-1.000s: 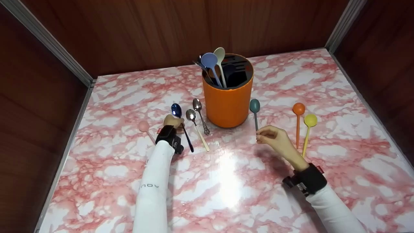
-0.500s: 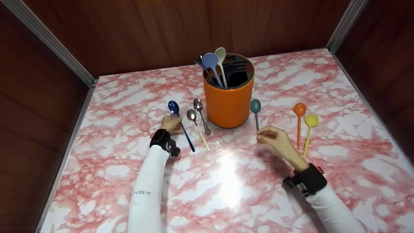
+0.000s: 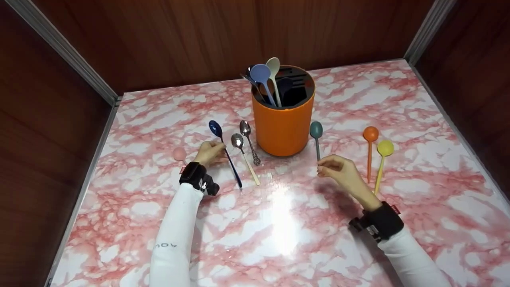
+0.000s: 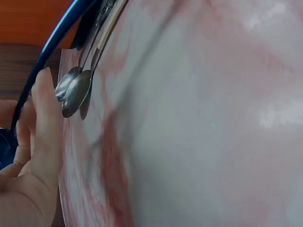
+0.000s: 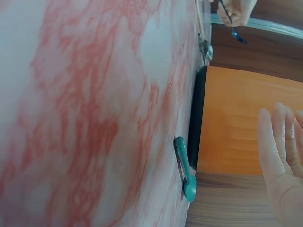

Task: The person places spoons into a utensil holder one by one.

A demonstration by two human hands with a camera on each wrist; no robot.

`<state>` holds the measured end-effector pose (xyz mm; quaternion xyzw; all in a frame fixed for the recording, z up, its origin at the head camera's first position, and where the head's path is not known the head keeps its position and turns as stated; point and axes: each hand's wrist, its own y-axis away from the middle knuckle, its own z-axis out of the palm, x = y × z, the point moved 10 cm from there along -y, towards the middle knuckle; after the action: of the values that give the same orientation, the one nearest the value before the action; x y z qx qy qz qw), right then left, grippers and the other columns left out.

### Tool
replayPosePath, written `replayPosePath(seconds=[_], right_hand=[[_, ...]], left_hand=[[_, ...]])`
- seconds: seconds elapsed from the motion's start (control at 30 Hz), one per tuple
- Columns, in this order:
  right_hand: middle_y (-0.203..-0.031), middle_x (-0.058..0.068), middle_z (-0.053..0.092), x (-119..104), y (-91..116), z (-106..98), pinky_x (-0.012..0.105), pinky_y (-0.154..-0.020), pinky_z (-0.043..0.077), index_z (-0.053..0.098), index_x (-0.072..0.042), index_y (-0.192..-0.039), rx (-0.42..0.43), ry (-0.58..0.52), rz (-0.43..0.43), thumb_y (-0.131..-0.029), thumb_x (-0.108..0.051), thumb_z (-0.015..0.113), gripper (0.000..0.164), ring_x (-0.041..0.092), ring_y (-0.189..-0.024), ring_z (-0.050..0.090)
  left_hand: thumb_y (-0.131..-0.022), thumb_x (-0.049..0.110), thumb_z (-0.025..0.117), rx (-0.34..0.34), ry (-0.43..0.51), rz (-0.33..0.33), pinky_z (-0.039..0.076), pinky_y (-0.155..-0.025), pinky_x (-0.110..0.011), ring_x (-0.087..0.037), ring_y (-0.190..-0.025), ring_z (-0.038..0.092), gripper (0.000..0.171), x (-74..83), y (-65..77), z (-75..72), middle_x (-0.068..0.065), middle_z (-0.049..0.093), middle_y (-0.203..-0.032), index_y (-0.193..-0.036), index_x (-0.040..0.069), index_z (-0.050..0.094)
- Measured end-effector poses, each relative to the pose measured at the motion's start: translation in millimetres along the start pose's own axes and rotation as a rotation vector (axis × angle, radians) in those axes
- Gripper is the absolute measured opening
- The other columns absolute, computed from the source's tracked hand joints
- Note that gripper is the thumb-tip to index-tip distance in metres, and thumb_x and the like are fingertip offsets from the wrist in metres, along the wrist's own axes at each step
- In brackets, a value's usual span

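the left hand (image 3: 209,152) has lifted the dark blue spoon (image 3: 215,128) off the table (image 3: 239,239).

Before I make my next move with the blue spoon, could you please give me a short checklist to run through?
1. Left hand has hold of the blue spoon: ok, pinched by its handle.
2. Blue spoon off the table: ok, the right wrist view shows its bowl raised.
3. Right hand free: ok, it holds nothing, and the green spoon lies apart from it.
4. Orange holder upright: ok.
5. Low path to the holder clear: not ok, two silver spoons lie between it and the left hand.
6. Room right down inside the holder: cannot tell, too dark.
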<state>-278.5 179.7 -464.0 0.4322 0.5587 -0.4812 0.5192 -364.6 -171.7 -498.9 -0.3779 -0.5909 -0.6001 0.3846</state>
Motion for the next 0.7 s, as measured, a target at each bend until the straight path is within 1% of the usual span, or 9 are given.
replayPosePath(seconds=[0.13,0.2,0.3,0.47,0.6,0.7], right_hand=[[-0.086,0.011,0.067,-1,-1,0,0.026,-0.072,0.059,0.054,0.025,-0.104,-0.003,0.001,-0.004,-0.088,0.016,0.057,0.019,0.011,-0.074,0.067],[-0.086,0.011,0.067,-1,-1,0,0.026,-0.072,0.059,0.054,0.025,-0.105,-0.001,0.003,-0.001,-0.088,0.016,0.057,0.019,0.012,-0.074,0.067],[-0.087,0.015,0.067,-1,-2,0,0.027,-0.072,0.059,0.054,0.024,-0.105,0.009,0.01,0.008,-0.088,0.016,0.057,0.019,0.012,-0.074,0.067],[-0.087,0.015,0.067,-3,-3,3,0.027,-0.072,0.059,0.054,0.024,-0.104,-0.01,0.009,-0.004,-0.089,0.014,0.058,0.019,0.012,-0.074,0.067],[-0.085,0.008,0.067,-3,-5,7,0.025,-0.071,0.058,0.054,0.023,-0.105,-0.027,0.004,0.0,-0.09,0.013,0.058,0.018,0.011,-0.074,0.066],[-0.084,0.006,0.067,-4,-6,9,0.023,-0.07,0.057,0.054,0.023,-0.105,-0.037,0.013,-0.001,-0.09,0.012,0.058,0.019,0.01,-0.073,0.066]], left_hand=[[-0.091,-0.004,0.051,-0.007,0.029,0.044,0.059,-0.057,-0.025,-0.013,-0.055,0.061,0.004,-3.3,-8.7,0.1,-0.008,0.054,-0.073,-0.094,-0.006,0.052],[-0.091,-0.005,0.05,-0.01,0.031,0.055,0.059,-0.058,-0.026,-0.013,-0.056,0.06,0.003,-1.0,-7.1,3.0,-0.008,0.054,-0.074,-0.094,-0.006,0.053],[-0.092,-0.008,0.049,-0.032,0.058,0.075,0.06,-0.059,-0.027,-0.013,-0.057,0.058,0.004,3.9,-1.4,9.2,-0.008,0.054,-0.074,-0.095,-0.008,0.052],[-0.092,-0.01,0.049,-0.066,0.102,0.115,0.059,-0.058,-0.025,-0.014,-0.058,0.058,0.005,10.9,10.2,20.8,-0.01,0.055,-0.075,-0.097,-0.011,0.049],[-0.092,-0.01,0.051,-0.092,0.06,0.166,0.059,-0.059,-0.024,-0.012,-0.061,0.059,0.006,17.4,20.7,30.4,-0.01,0.056,-0.08,-0.097,-0.012,0.051],[-0.092,-0.01,0.053,-0.106,0.037,0.199,0.059,-0.058,-0.024,-0.012,-0.061,0.06,0.004,20.4,27.5,36.6,-0.009,0.058,-0.079,-0.096,-0.011,0.052]])
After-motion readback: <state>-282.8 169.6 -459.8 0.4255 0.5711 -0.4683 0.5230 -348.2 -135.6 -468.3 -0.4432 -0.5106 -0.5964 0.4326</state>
